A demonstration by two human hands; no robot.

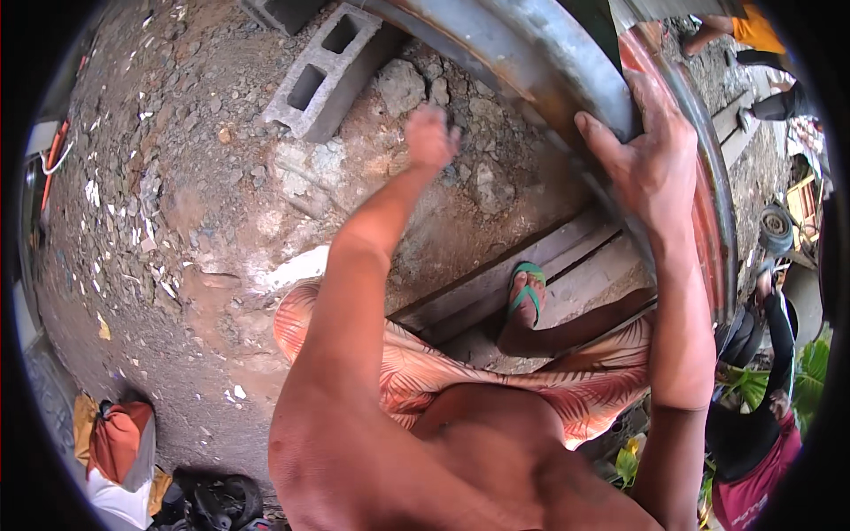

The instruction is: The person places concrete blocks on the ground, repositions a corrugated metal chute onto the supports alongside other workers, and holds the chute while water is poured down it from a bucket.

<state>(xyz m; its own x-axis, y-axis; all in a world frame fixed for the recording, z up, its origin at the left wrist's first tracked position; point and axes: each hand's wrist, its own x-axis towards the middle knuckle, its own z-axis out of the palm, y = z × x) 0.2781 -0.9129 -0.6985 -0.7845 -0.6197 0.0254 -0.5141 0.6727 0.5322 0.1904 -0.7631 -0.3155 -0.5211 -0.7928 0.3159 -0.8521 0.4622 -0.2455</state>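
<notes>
Right hand (651, 164) is spread flat, pressing the big curved metal rim (567, 71) just under its palm, left hand (429, 137) loosely curled over rubble, so I'd keep that palm planted.

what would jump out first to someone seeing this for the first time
A big curved grey metal rim arcs across the top, with the right hand laid flat on it. The left hand reaches toward rocky rubble beneath, and a hollow concrete block lies upper left.
</notes>
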